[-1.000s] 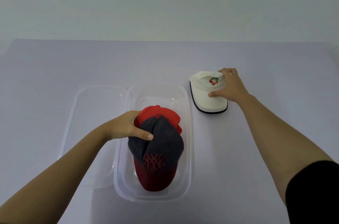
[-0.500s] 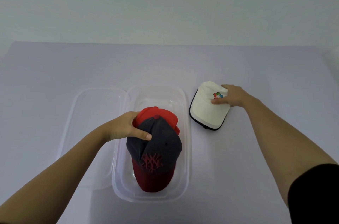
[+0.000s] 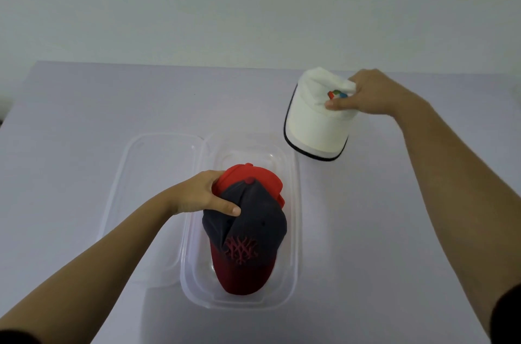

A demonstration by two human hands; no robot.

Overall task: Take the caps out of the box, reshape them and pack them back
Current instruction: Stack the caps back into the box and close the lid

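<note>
- Pale lilac table: carries the box and lid; a plain pale wall stands behind it.
- Clear rectangular plastic box: sits open on the table at centre, long side running away from the viewer.
- Clear plastic lid: lies flat on the table, touching the box's left side.
- Dark grey baseball cap with maroon brim and maroon embroidered emblem: inside the box, brim toward the near end, crown creased on its left.
- Bright red fabric cap: inside the box, beneath and behind the grey cap, only its crown showing.
- White fabric cap with dark-edged brim and small multicoloured emblem: outside the box, beyond its far right corner, brim tilted toward the viewer; whether it touches the table cannot be told.
- Left hand: grips the two stacked caps, thumb pressed on the grey crown, fingers curled behind the red one.
- Right hand: pinches the white cap's crumpled crown beside the emblem.
- Black sleeve: covers the right upper arm at the frame edge.
</note>
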